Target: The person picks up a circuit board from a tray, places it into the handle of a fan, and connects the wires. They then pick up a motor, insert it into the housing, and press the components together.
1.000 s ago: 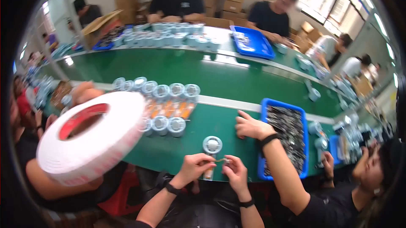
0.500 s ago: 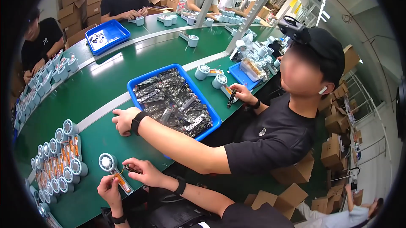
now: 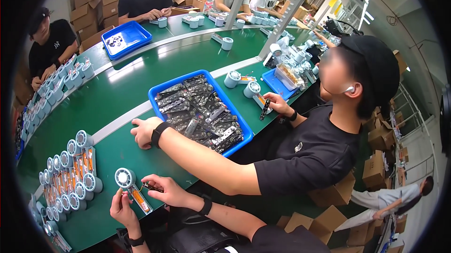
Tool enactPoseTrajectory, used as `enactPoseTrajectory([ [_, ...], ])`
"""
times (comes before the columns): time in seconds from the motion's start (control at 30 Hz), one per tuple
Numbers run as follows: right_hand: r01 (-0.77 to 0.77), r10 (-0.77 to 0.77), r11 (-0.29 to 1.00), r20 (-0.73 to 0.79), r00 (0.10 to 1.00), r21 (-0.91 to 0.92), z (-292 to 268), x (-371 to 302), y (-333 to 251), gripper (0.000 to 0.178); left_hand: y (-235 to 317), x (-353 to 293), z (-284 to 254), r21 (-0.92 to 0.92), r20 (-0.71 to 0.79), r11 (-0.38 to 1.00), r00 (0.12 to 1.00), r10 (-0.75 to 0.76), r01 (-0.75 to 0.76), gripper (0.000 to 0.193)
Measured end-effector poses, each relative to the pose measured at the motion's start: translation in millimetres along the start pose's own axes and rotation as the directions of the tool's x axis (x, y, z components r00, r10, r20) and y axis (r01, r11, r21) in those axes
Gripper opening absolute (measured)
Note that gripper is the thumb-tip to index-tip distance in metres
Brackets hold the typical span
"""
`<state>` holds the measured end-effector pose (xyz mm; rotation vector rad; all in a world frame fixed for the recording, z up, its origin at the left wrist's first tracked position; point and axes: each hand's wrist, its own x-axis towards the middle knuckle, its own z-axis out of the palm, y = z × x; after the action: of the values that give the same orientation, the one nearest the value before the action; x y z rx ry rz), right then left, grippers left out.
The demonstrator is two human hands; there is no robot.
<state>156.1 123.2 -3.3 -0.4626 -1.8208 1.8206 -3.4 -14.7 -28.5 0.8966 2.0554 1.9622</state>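
A light blue handheld fan lies on the green table, its round head [image 3: 124, 178] away from me and its opened handle [image 3: 140, 200] showing an orange strip inside. My left hand [image 3: 124, 211] is beside the handle's upper end, thumb and fingers drawn together; whatever is between the tips is too small to make out. On the other side, my right hand [image 3: 170, 192] pinches a small dark circuit board [image 3: 151, 187] close to the handle. A thin wire shows near the fan's neck.
A blue tray [image 3: 249, 133] heaped with dark circuit boards stands ahead. A co-worker's bare arm [image 3: 206, 168] reaches across in front of it; that person's other hand [image 3: 280, 105] holds a board. Rows of fans [image 3: 70, 173] stand at left. Another blue tray [image 3: 141, 42] sits farther off.
The whole view has shifted slightly, so most things sit a little farther right. My left fingertips have moved up toward the fan's neck. My right hand keeps the circuit board.
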Motion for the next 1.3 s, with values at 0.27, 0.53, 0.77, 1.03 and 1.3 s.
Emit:
enactPoseTrajectory([
  [0.27, -0.02, 0.02, 0.999, -0.005, 1.0, 0.025, 0, 1, 4, 0.037, -3, -2, -2, -0.048, 0.095, 0.996, 0.992, 0.079, -0.075, 0.022],
  [0.53, -0.006, 0.005, 1.0, 0.011, 1.0, 0.03, -3, -2, 5, 0.04, -15, -3, -8, -0.119, 0.143, 0.993, 0.99, -0.004, 0.021, 0.019],
  [0.77, 0.049, -0.049, 0.999, 0.003, 0.999, 0.014, 0, -1, 1, 0.039, -21, -1, -13, -0.053, 0.164, 0.996, 0.983, 0.083, -0.076, 0.014],
  [1.03, 0.041, -0.041, 0.999, 0.026, 0.999, 0.015, -2, 0, 2, 0.042, -18, 0, -9, 0.022, 0.127, 1.0, 0.992, 0.011, -0.014, 0.011],
  [1.3, 0.025, -0.026, 0.999, 0.025, 0.999, 0.038, -4, 1, -2, 0.041, -35, 1, -17, -0.004, 0.179, 0.998, 0.981, 0.069, -0.07, 0.021],
])
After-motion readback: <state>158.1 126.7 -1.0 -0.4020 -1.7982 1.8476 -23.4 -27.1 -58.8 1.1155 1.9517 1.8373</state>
